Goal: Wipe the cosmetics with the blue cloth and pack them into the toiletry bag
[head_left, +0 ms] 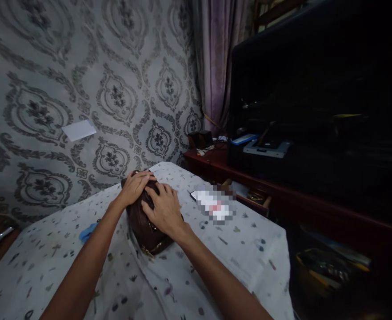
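A dark brown leather bag (138,224) with gold-coloured zip and metal fittings lies on a white patterned cloth (242,253). Across its far top end rests my left hand (136,186), fingers stretched out. My right hand (165,206) presses on the bag's right side with its fingers spread apart. Between them the two hands cover much of the bag's top. To the left of the bag is a piece of blue cloth (88,233). On the right lies a phone (212,205), its screen blurred out.
A reddish-brown cabinet (212,166) stands at the right with an open drawer (249,195). Above it is a large black television (316,98). Small dark boxes (200,139) and cables sit at its far corner. Patterned wallpaper (116,93) and a purple curtain (216,66) close off the back.
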Available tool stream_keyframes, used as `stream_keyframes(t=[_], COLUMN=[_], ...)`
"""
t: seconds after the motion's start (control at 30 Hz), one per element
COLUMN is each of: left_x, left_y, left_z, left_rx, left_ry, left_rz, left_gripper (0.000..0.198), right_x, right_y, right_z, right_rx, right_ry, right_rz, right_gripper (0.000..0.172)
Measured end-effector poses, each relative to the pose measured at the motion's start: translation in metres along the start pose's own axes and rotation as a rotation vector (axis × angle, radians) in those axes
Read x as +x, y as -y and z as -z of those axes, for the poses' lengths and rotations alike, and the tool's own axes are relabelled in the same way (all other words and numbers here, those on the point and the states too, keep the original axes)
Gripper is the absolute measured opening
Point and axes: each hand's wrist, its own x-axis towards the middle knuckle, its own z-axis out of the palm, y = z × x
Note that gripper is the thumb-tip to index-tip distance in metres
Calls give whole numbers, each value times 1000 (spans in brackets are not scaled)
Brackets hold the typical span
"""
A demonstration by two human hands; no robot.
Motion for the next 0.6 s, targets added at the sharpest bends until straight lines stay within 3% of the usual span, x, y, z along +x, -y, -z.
stream_keyframes(t=[0.07, 0.2, 0.3, 0.4, 0.6], left_x=[0, 0, 1, 2, 2], left_y=[1, 2, 4, 7, 4], left_z=[-3, -5, -6, -8, -5], left_rx=[-15, -29, -47, -69, -138], left_ry=[-49, -118, -155, -173, -124], left_rz=[-9, -32, -20, -13, -11], left_gripper=[57, 60, 62, 62, 56], right_x=[-2, -3, -1, 3, 6], right_y=[4, 15, 20, 21, 19], right_z=[0, 0, 0, -1, -3], right_rx=[2, 31, 40, 34, -24], right_ry=[4, 74, 150, 150, 10], right_rz=[-17, -32, -21, -4, 48], right_gripper=[48, 80, 91, 89, 69])
